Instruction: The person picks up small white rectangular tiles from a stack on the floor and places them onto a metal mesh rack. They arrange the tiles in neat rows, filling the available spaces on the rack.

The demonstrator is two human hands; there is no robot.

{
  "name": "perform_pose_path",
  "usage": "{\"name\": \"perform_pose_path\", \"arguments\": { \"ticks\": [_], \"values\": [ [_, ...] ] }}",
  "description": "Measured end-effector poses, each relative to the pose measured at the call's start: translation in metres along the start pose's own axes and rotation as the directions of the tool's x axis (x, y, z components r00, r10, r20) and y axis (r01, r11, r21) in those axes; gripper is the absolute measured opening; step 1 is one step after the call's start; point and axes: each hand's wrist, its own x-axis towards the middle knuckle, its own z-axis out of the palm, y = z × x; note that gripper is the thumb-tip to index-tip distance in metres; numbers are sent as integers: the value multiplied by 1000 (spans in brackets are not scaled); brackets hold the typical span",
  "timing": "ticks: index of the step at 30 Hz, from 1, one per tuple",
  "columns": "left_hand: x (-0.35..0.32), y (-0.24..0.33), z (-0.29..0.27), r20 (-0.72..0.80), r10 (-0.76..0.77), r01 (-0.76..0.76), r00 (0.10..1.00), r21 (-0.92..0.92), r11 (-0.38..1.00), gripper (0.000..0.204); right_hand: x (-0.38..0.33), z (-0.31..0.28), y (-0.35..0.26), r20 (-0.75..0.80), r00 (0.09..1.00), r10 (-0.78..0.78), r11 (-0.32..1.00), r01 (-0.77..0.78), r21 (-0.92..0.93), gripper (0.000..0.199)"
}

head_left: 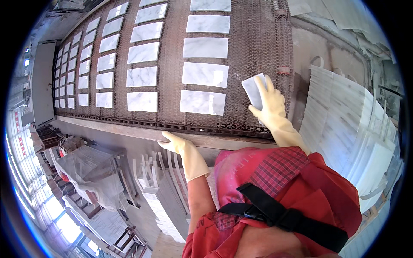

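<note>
My right hand (272,103), in a cream rubber glove, grips a white-grey marble tile (252,91) by its right side, thumb at the lower edge. The tile is tilted over the brown mesh conveyor belt (245,56), near its right end. My left hand (173,142), gloved the same way, rests at the belt's near wooden rail (142,132) with its thumb and fingers apart and nothing seen in it. Left of the held tile, veined marble tiles (203,102) lie flat on the mesh in spaced columns that run off to the far left.
Stacked pale slabs with straps (340,120) stand at the right of the belt. Below the rail are a stack of pale tiles (165,210) and upright strips. A plastic-covered pile (92,172) stands at the lower left. A grey panel (43,81) borders the belt's far left end.
</note>
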Motion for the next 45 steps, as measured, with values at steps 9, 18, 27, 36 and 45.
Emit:
{"name": "perform_pose_path", "arguments": {
  "ticks": [9, 18, 27, 36, 45],
  "values": [
    [1, -15, 0, -45, 34, -34, 998, -9, 999, 93, 24, -47, 15, -122, 979, -161, 926, 192, 324, 110],
    [-9, -7, 0, 7, 59, -58, 998, -93, 994, 91, 299, -116, -34, -500, 706, -502, 800, 599, 42, 105],
    [-14, -2, 2, 28, 18, -10, 999, -246, 969, 80, 483, -136, -89, -273, 794, -543, 835, 544, -80, 111],
    [-13, -8, 3, -8, 0, -1, 1000, -182, 983, 85, 525, -113, -71, -235, 755, -613, 784, 618, -61, 110],
    [-18, -9, 2, 16, 15, -12, 1000, -200, 980, 84, 404, -96, 6, -532, 723, -441, 821, 564, 86, 80]
  ]
}}
